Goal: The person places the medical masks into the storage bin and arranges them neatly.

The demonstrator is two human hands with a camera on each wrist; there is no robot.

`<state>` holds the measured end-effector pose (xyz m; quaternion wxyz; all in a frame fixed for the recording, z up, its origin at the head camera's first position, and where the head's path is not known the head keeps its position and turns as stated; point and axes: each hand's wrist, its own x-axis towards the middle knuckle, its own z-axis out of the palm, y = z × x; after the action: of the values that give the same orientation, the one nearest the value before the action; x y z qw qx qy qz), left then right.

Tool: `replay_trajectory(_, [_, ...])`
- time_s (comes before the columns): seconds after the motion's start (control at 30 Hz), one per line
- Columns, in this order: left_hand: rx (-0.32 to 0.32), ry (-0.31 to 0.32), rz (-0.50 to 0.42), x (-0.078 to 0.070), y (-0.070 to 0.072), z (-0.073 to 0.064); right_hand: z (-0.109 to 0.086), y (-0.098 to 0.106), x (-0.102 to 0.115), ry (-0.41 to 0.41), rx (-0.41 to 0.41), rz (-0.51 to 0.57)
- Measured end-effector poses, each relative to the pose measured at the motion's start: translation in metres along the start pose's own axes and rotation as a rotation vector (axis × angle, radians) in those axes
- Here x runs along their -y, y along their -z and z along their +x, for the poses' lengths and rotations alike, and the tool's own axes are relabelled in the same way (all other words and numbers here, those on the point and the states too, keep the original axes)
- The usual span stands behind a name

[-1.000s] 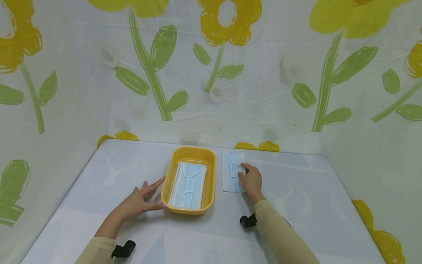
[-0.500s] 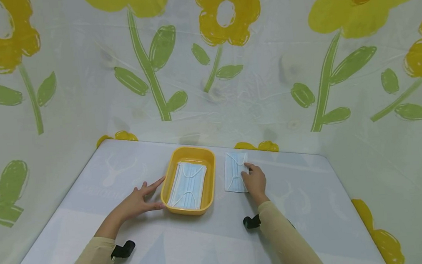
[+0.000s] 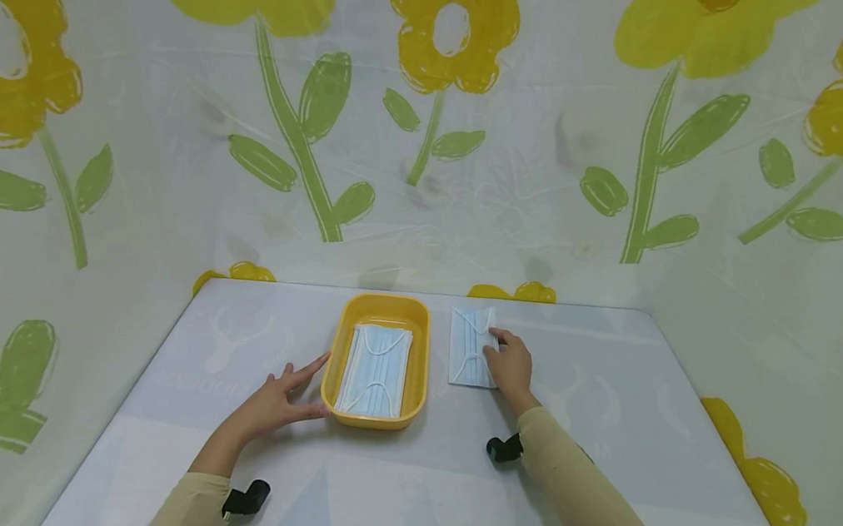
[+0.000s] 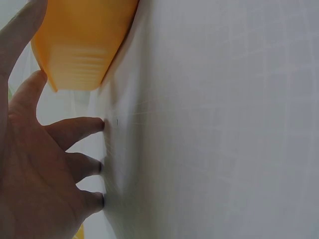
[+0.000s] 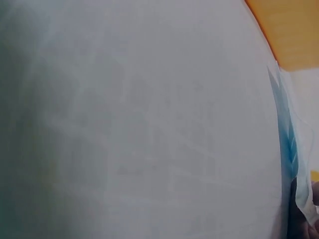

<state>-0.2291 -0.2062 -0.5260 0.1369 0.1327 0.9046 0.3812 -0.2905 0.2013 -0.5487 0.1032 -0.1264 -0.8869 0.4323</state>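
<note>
In the head view a yellow tray [image 3: 428,371] stands at the middle of the table with light blue face masks [image 3: 376,367] lying in it. My left hand [image 3: 276,403] touches the tray's left side with thumb and index finger, the fingers spread. The left wrist view shows the other fingertips [image 4: 94,124] of this hand on the tabletop. Right of the tray is a pleated blue face mask [image 3: 466,347] with white ear loops. My right hand [image 3: 511,364] pinches this mask's right edge. Only part of that mask [image 5: 289,134] and a bit of the fingers show in the right wrist view.
The table [image 3: 404,498] has a pale grey-blue printed cover. Behind it hangs a white curtain [image 3: 536,194] with yellow flowers and green leaves. A black wrist camera [image 3: 246,499] sits at the left wrist and another black camera [image 3: 503,448] at the right.
My right hand has shifted slightly to the right with the mask, then a little nearer to me. The left hand and the tray have stayed in place.
</note>
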Motion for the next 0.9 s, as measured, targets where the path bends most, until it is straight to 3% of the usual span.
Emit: replay_trajectory(0.9, [0.007,0.01,0.002,0.0022,-0.0014,0.0012,-0.007,0.0009,-0.0042,0.008,-0.012,0.049])
